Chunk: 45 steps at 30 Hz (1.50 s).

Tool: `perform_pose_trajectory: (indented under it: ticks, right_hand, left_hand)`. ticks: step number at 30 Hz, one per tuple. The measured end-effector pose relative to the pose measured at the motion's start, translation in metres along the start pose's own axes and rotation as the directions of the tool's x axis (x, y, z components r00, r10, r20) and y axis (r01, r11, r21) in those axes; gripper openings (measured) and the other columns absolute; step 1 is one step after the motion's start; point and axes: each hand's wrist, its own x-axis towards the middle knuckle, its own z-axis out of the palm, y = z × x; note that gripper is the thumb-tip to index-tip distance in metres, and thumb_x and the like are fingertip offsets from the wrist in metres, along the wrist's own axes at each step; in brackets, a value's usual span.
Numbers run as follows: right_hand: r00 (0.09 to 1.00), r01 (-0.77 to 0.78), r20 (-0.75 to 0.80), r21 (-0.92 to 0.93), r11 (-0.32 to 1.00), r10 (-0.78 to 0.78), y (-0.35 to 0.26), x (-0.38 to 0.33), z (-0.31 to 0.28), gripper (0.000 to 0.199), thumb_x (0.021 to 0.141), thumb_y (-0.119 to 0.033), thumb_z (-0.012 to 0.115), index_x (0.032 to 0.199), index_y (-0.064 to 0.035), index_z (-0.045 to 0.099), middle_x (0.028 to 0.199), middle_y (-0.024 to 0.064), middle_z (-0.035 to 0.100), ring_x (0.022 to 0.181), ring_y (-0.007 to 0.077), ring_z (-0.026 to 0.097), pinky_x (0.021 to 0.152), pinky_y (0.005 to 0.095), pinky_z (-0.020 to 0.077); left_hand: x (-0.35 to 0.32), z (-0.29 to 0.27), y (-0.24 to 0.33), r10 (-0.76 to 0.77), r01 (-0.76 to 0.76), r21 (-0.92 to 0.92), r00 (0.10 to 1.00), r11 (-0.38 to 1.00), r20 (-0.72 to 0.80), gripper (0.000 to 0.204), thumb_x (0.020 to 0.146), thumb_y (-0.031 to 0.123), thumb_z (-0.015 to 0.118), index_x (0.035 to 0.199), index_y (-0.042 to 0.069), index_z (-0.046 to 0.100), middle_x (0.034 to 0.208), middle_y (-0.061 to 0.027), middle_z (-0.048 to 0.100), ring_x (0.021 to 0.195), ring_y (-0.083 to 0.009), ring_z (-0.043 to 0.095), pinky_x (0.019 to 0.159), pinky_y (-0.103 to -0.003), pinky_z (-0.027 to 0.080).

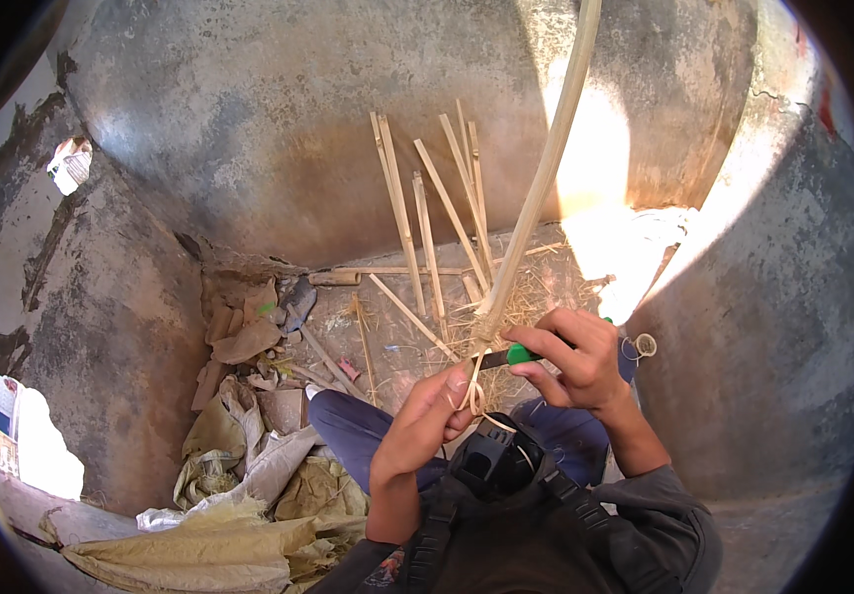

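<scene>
A long pale bamboo pole (544, 178) slants down from the top edge to my hands. My left hand (422, 426) is closed around its lower end, thumb up beside the blade. In my right hand (585, 361) is a knife (519, 354) with a green and dark handle. Its dark blade lies across the pole, just above my left thumb. Thin curled bamboo shavings (474, 396) hang below the blade by my left fingers. My left fingertips are partly hidden behind the pole's end.
Several split bamboo sticks (402, 213) lean on the concrete wall (298, 119) ahead. Straw-like shavings (536, 287) litter the floor. Rubble (249, 337) and crumpled sacks (219, 540) lie to the left. A round bamboo end (645, 345) shows beside my right knee.
</scene>
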Motion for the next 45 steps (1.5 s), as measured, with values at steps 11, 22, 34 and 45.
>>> perform_pose_trajectory:
  ticks: [11, 22, 34, 45]
  right_hand:
    - [0.995, -0.093, -0.045, -0.063, 0.994, 0.090, -0.013, -0.004, 0.009, 0.038, 0.089, -0.037, 0.084, 0.119, -0.0144, 0.079, 0.080, 0.0016, 0.061, 0.061, 0.0204, 0.060, 0.055, 0.0358, 0.0468]
    - [0.998, -0.049, -0.033, -0.173, 0.984, 0.044, -0.005, -0.003, 0.009, 0.044, 0.089, -0.040, 0.083, 0.124, -0.0132, 0.079, 0.076, 0.0010, 0.058, 0.057, 0.0185, 0.058, 0.052, 0.0349, 0.0460]
    - [0.996, -0.072, -0.061, -0.172, 0.982, 0.063, -0.011, -0.007, 0.025, 0.047, 0.095, -0.042, 0.078, 0.132, -0.0130, 0.077, 0.074, 0.0017, 0.053, 0.055, 0.0191, 0.053, 0.051, 0.0358, 0.0426]
    - [0.988, -0.084, 0.145, 0.178, 0.980, 0.059, 0.015, 0.005, 0.016, 0.046, 0.095, -0.039, 0.077, 0.135, -0.0165, 0.076, 0.074, 0.0034, 0.054, 0.057, 0.0218, 0.057, 0.052, 0.0377, 0.0451]
  left_hand:
    - [0.002, 0.010, -0.001, 0.042, -0.037, 0.059, 0.995, 0.998, -0.087, 0.055, 0.117, 0.057, 0.037, 0.098, 0.008, 0.052, 0.069, 0.0079, 0.036, 0.059, -0.0036, 0.028, 0.051, -0.024, 0.020]
    - [0.007, 0.019, -0.013, 0.193, -0.133, 0.280, 0.961, 0.951, -0.198, 0.050, 0.120, 0.045, 0.038, 0.091, 0.007, 0.054, 0.072, 0.0059, 0.044, 0.061, -0.0030, 0.034, 0.053, -0.023, 0.026]
    - [0.002, 0.030, -0.012, 0.417, -0.128, 0.720, 0.877, 0.682, -0.239, 0.036, 0.116, 0.032, 0.051, 0.126, -0.001, 0.061, 0.077, -0.0225, 0.060, 0.068, -0.0438, 0.063, 0.062, -0.048, 0.047]
    - [0.008, -0.007, -0.031, 0.212, -0.176, 0.234, 0.968, 0.956, -0.137, 0.054, 0.115, 0.053, 0.048, 0.105, 0.000, 0.059, 0.073, 0.0066, 0.042, 0.063, -0.0037, 0.037, 0.055, -0.025, 0.029]
